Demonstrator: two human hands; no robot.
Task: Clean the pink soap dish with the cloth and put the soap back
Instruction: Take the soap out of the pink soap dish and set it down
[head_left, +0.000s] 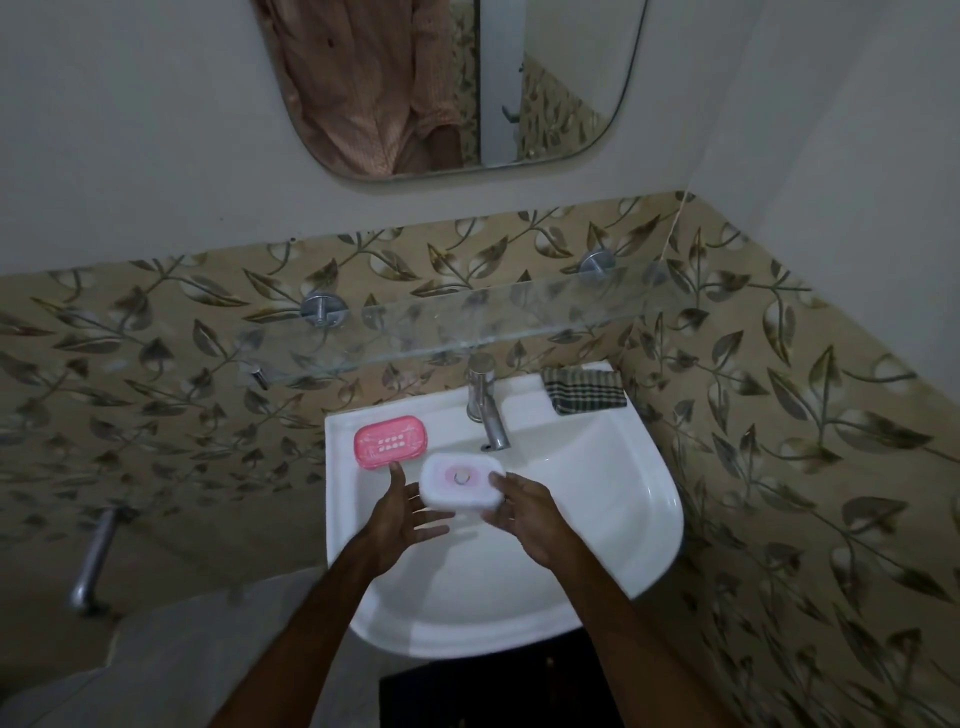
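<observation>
The pink soap dish (390, 442), a slotted oval tray, lies flat on the left rim of the white sink (661, 501). Over the basin my right hand (531, 515) grips a white oval piece (460, 481) with a pink centre, thumb on its right edge. I cannot tell whether it is the soap or a dish part. My left hand (401, 519) is open with spread fingers, just left of and below that piece, its fingertip close to the pink dish. A folded dark checked cloth (585, 391) rests on the sink's back right corner.
A chrome tap (481, 401) stands at the back centre of the sink. A glass shelf (467, 323) juts out from the leaf-patterned tiles just above it, under a mirror (441, 78). A metal pipe (94, 561) runs down the wall at lower left.
</observation>
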